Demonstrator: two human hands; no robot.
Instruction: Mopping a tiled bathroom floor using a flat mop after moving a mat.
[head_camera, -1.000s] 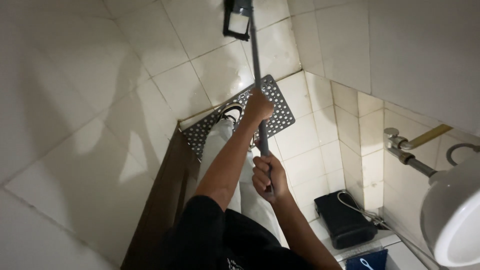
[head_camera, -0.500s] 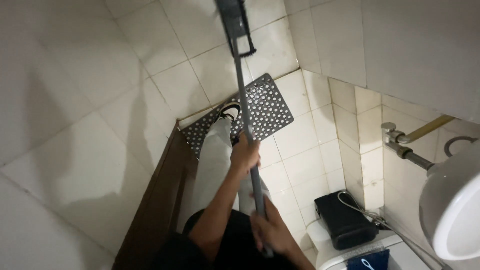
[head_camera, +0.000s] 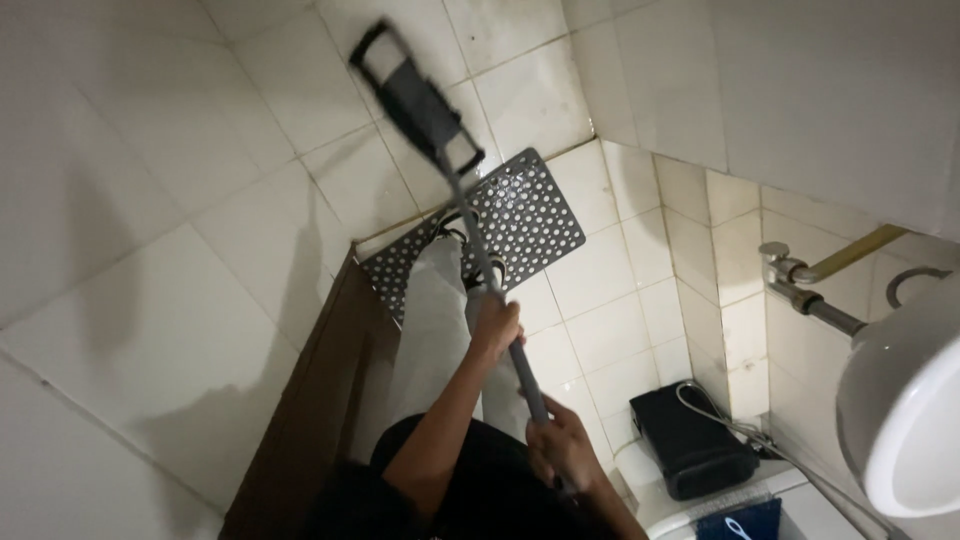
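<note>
Person grips a long grey mop handle (head_camera: 500, 300) two-handed; left hand (head_camera: 497, 325) is the upper grip, clenched round the pole about midway along its visible length; right hand (head_camera: 562, 452) is the lower grip, also clenched round the pole, close to the body. Long axis of the pole runs diagonally from lower right by the torso up and left to the black mop head (head_camera: 418, 105); head lies well away from both grips, up-left of them, left hand the nearer one. Mop head frame sits against the white wall tiles (head_camera: 200, 150); whether it presses flat or only hovers just off the tile cannot be told, the head is blurred. Below the pole lies a grey perforated mat (head_camera: 530, 215) on the tiled floor; person's light trousers (head_camera: 435, 320) stand on it. Dark wooden door edge (head_camera: 320, 380) to the left; white basin (head_camera: 900, 410) and pipe (head_camera: 810, 300) at right; black box (head_camera: 690, 440) near the lower right corner.
</note>
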